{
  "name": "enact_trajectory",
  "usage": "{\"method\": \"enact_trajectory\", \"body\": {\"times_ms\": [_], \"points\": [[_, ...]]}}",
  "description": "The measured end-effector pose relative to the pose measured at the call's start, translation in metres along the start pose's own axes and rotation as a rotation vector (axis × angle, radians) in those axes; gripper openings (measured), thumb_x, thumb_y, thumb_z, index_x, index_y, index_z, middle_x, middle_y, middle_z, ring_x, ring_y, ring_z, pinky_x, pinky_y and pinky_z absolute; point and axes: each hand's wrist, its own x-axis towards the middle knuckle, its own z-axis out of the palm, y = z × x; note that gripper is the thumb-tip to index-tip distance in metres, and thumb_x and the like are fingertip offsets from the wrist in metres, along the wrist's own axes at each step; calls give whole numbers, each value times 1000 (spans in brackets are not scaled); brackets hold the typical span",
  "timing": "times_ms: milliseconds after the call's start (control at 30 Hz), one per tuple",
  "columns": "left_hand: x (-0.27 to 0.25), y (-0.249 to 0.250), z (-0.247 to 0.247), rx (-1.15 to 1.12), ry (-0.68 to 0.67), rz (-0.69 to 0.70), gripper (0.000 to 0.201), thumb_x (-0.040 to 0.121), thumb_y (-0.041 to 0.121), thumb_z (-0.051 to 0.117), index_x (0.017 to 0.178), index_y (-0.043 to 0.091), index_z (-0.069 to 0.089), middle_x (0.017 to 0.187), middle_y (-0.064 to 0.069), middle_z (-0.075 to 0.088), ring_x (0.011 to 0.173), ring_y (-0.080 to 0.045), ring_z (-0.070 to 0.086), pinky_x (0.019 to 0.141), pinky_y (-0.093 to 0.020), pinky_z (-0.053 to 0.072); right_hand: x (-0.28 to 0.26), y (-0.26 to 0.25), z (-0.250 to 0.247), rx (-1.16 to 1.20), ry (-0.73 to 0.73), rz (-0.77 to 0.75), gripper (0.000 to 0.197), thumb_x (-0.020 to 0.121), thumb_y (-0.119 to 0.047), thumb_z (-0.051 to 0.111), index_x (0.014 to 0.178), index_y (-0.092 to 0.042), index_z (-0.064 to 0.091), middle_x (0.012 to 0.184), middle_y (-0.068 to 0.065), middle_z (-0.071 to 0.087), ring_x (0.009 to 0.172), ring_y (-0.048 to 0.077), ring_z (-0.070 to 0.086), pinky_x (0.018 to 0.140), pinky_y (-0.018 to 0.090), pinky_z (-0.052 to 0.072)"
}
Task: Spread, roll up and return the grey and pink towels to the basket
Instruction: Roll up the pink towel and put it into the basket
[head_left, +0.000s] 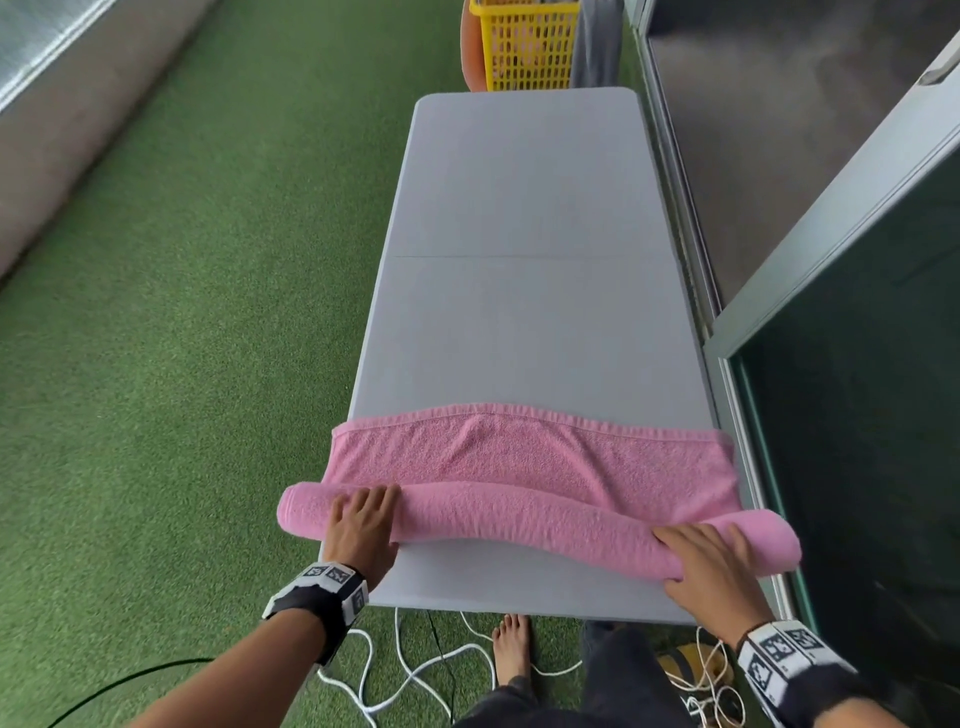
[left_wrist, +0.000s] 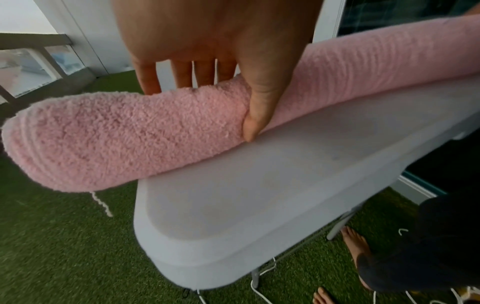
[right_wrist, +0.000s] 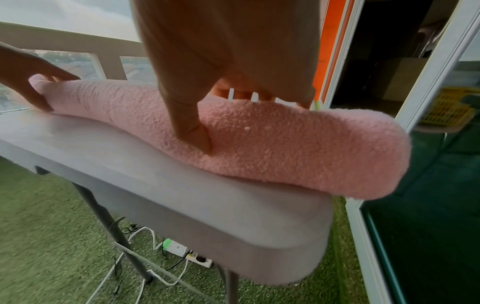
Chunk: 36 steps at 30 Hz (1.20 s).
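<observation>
The pink towel (head_left: 519, 514) lies across the near end of the grey table (head_left: 519, 208), rolled into a long tube on my side, with a flat strip still spread beyond it. My left hand (head_left: 363, 514) grips the roll near its left end, fingers over the top and thumb (left_wrist: 255, 117) on the near side of the towel (left_wrist: 116, 133). My right hand (head_left: 706, 556) holds the right end the same way, its thumb (right_wrist: 197, 131) pressed into the towel (right_wrist: 298, 148). Both ends overhang the table. A yellow basket (head_left: 524, 41) stands beyond the far end, with grey cloth (head_left: 597, 47) hanging beside it.
Green artificial turf (head_left: 208, 312) surrounds the table. A glass sliding door with a metal frame (head_left: 831, 260) runs close along the right edge. White cables (head_left: 415, 670) and my bare foot (head_left: 511, 649) lie under the near end. A power strip (right_wrist: 187, 253) sits on the turf.
</observation>
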Motion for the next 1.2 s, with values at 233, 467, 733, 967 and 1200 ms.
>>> {"method": "enact_trajectory", "body": {"times_ms": [233, 467, 733, 967, 1200], "points": [[-10, 6, -3, 7, -80, 66, 42, 69, 39, 73, 106, 25, 61, 104, 8, 67, 98, -19, 58, 96, -42, 38, 4, 20, -39, 23, -203, 8, 55, 85, -50, 57, 137, -42, 44, 139, -19, 50, 130, 7, 40, 118, 42, 12], [7, -13, -16, -96, -103, 22, 55, 93, 43, 27, 144, 21, 33, 144, 2, 46, 133, -19, 40, 118, -53, 5, 28, 21, -41, 178, 3, 33, 53, 98, -60, 30, 149, -48, 19, 161, -18, 8, 149, 9, 8, 117, 51, -10], [7, -4, -4, 4, -20, 113, 67, 62, 43, 83, 121, 22, 60, 122, 1, 63, 114, -23, 54, 109, -49, 32, 19, 11, -24, -47, 1, 37, 79, 75, -32, 74, 145, -39, 36, 148, -12, 42, 137, 15, 36, 116, 58, 12], [39, -1, -28, -100, -62, 88, 73, 86, 53, 14, 145, 17, 37, 153, -3, 32, 137, -25, 31, 117, -47, 16, 76, 20, -69, 53, -164, 180, 42, 82, -19, 53, 120, -38, 58, 146, -8, 44, 136, 18, 36, 116, 60, 11], [44, 3, -9, -26, -49, 130, 85, 84, 48, 62, 152, 16, 22, 156, -5, 29, 144, -27, 25, 119, -48, 4, 77, 22, -59, 93, -75, 75, 73, 90, -68, 46, 151, -35, 23, 159, -14, 21, 148, 13, 15, 116, 59, 0]]}}
